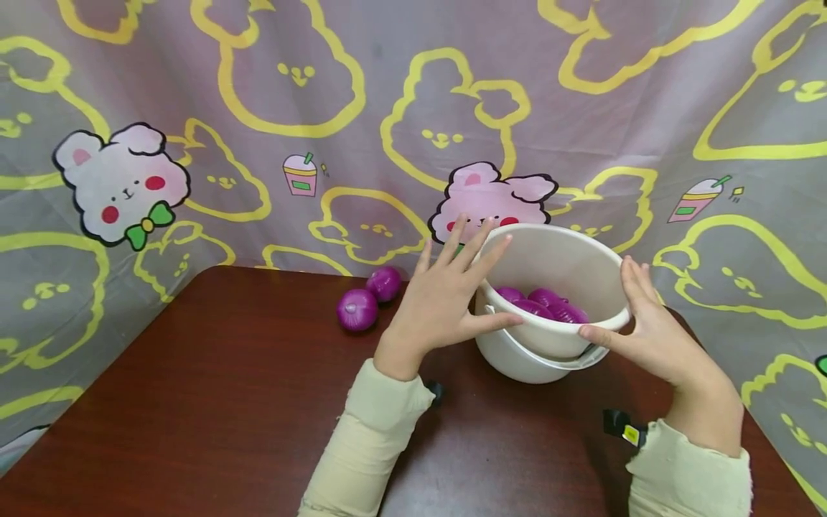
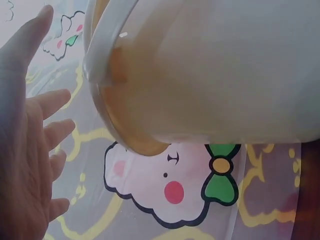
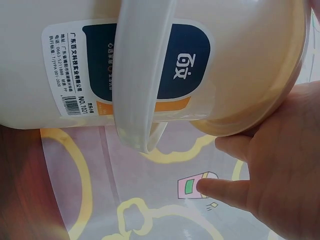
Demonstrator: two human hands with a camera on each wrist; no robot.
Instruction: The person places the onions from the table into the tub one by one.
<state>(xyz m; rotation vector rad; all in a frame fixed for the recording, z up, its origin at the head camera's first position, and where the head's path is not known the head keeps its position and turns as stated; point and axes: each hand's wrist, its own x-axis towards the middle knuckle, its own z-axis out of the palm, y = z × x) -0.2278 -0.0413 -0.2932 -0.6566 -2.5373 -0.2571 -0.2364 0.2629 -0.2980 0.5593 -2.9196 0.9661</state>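
Observation:
A white bucket (image 1: pixel 517 355) with its handle hanging down in front stands toward the table's back right. Several purple onions (image 1: pixel 545 305) lie inside it. My left hand (image 1: pixel 439 305) is spread beside the bucket's left rim; in the left wrist view, a gap separates these fingers (image 2: pixel 57 130) from the bucket. At the right rim is my right hand (image 1: pixel 665 345), its thumb along the front edge and its fingers extended at the right side. The right wrist view shows the rim against this hand, with two straight fingers (image 3: pixel 227 192) pointing past it.
Two more purple onions, a nearer one (image 1: pixel 357 310) and a farther one (image 1: pixel 384 283), lie on the brown table (image 1: pixel 213 402) left of the bucket. A patterned cloth (image 1: pixel 362 86) hangs behind the table. A printed label (image 3: pixel 70 70) is on the bucket's side.

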